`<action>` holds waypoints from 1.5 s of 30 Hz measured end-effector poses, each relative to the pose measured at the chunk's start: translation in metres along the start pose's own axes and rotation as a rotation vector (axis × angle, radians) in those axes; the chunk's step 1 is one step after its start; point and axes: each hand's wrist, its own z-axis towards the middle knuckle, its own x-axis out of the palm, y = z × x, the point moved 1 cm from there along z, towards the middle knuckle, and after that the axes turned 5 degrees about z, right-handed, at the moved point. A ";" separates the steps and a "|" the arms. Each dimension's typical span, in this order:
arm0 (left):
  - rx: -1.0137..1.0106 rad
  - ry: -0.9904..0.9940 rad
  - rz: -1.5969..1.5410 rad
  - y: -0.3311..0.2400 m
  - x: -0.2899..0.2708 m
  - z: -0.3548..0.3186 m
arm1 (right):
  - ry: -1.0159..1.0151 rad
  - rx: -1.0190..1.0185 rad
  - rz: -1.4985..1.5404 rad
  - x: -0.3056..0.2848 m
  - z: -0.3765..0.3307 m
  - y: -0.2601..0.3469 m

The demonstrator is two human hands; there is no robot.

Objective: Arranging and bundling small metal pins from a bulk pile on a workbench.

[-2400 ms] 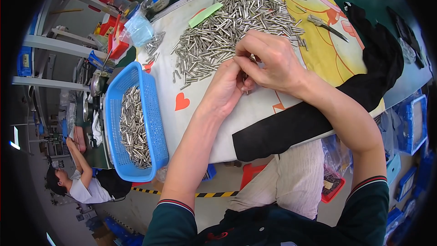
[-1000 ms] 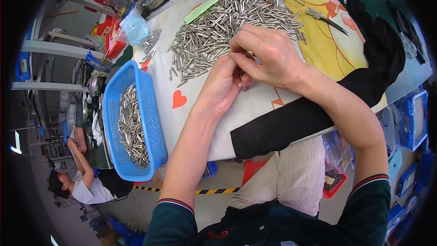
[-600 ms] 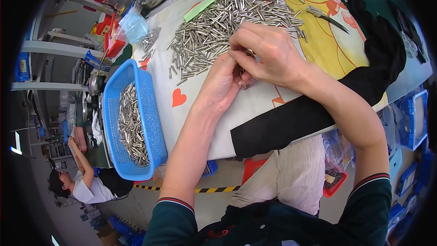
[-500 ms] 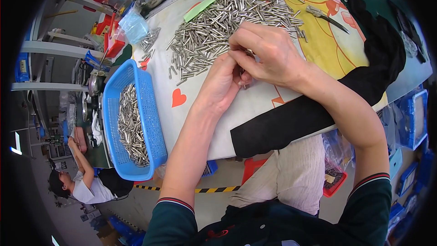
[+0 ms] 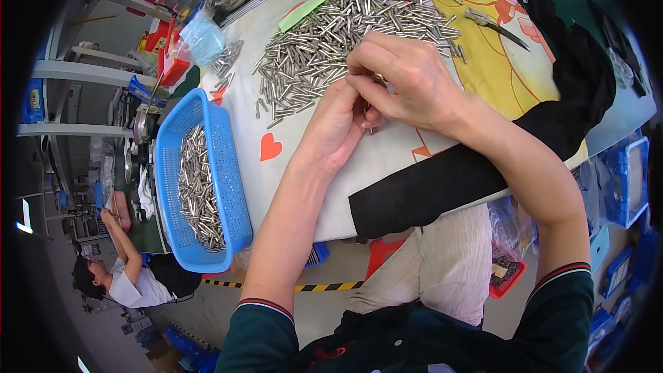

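Note:
My left hand (image 5: 336, 121) and my right hand (image 5: 407, 79) meet over the near edge of a large heap of short metal pins (image 5: 359, 10). Fingers of both are curled inward and pressed together. A glint of metal shows between them, and a small metal tip pokes out beneath the left fingers; most of what they hold is hidden. Left of my left forearm stands a blue perforated basket (image 5: 238, 200) with many similar pins (image 5: 199, 190) inside. A pale green paper slip (image 5: 304, 12) lies on the heap's upper left.
Black cloth (image 5: 428, 197) runs along the table's near edge, under my right forearm. Dark-bladed snips (image 5: 497, 27) lie right of the heap. A clear bag (image 5: 204, 38) and a red holder (image 5: 171, 62) are at the far left. Another person (image 5: 131, 280) works further left.

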 end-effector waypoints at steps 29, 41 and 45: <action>0.141 -0.025 -0.113 -0.006 -0.009 0.005 | -0.057 -0.004 0.140 0.000 0.005 0.000; 0.179 0.055 -0.149 -0.004 -0.014 0.009 | -0.089 0.211 0.209 0.000 0.005 -0.002; 0.132 0.095 -0.077 -0.001 -0.012 0.009 | -0.071 0.193 0.151 -0.002 0.007 -0.007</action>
